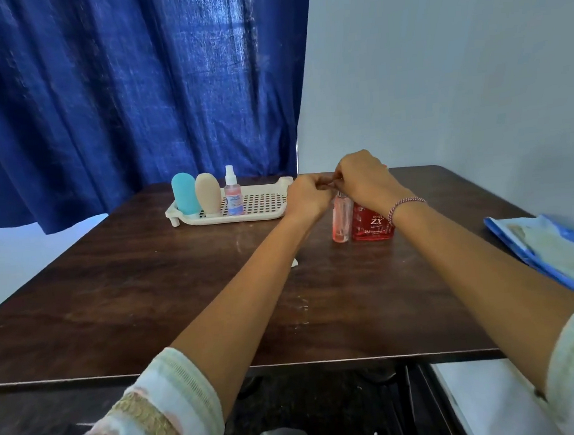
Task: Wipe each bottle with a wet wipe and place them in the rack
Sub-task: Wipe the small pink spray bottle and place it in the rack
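A slim clear bottle of pink liquid (pixel 341 220) stands at the table's far right, touching a wider red bottle (pixel 370 226) labelled ZX. My left hand (pixel 306 195) and my right hand (pixel 361 177) meet right over the slim bottle's top. Their curled fingertips pinch together at its cap, which they hide. My right wrist covers the red bottle's top. A cream perforated rack (pixel 263 202) sits at the far middle. In its left end stand a blue bottle (pixel 184 192), a beige bottle (pixel 208 194) and a small spray bottle (pixel 233 195). No wipe shows in either hand.
A blue wet-wipe pack (pixel 556 254) lies at the table's right edge with a pale sheet on top. A small white scrap (pixel 294 262) lies mid-table beside my left forearm. A blue curtain hangs behind the table and a pale wall stands to the right.
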A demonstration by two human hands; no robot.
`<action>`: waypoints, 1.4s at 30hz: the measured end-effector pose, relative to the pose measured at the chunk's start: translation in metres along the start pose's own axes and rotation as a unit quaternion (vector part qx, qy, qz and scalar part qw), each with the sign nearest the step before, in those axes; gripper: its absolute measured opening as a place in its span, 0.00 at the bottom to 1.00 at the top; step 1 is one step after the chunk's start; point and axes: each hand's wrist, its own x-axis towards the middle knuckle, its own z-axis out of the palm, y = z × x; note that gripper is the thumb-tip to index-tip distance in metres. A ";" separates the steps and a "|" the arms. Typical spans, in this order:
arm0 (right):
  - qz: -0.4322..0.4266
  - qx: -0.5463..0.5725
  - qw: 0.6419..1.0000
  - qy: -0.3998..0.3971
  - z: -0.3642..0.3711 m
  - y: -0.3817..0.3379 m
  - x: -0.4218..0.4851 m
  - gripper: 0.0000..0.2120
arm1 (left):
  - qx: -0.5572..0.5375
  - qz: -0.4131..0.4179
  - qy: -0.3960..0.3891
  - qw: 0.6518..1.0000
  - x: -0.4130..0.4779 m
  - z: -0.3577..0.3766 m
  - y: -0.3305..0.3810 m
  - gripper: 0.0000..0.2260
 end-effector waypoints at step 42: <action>-0.119 0.299 0.928 -0.190 0.065 -0.039 -0.017 0.12 | -0.056 0.086 0.032 0.994 0.025 -0.066 -0.081 0.06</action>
